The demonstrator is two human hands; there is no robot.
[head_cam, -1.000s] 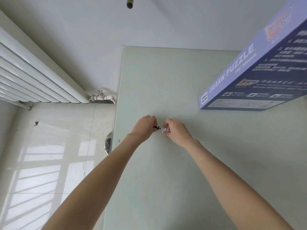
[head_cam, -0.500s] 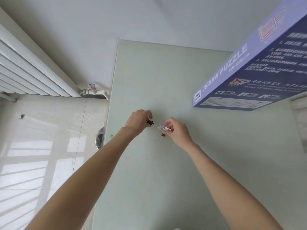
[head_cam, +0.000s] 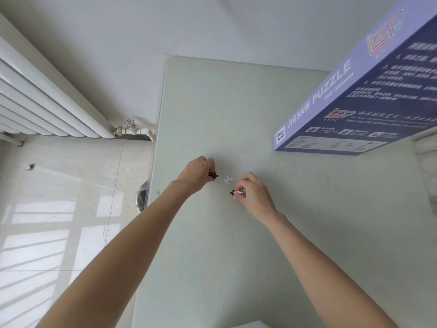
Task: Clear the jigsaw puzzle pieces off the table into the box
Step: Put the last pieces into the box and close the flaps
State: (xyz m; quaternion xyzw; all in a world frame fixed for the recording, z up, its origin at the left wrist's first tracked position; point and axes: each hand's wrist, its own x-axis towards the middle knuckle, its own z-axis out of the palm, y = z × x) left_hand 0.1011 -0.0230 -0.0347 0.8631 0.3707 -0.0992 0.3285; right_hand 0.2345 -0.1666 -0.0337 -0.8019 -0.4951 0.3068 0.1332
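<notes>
Head view: white puzzle piece [head_cam: 228, 179], small, knobbed outline, lies flat on pale green smooth table [head_cam: 236, 256], between hands, touching neither. Left hand [head_cam: 197, 175] pinches black piece [head_cam: 213, 175]. Right hand [head_cam: 254, 196] pinches black-and-white piece [head_cam: 237, 192]. Blue cardboard box [head_cam: 359, 95] far right, well apart.

A white radiator [head_cam: 42, 100] lines the pale wall [head_cam: 212, 24] above glossy, sunlit floor tiles [head_cam: 59, 221].
</notes>
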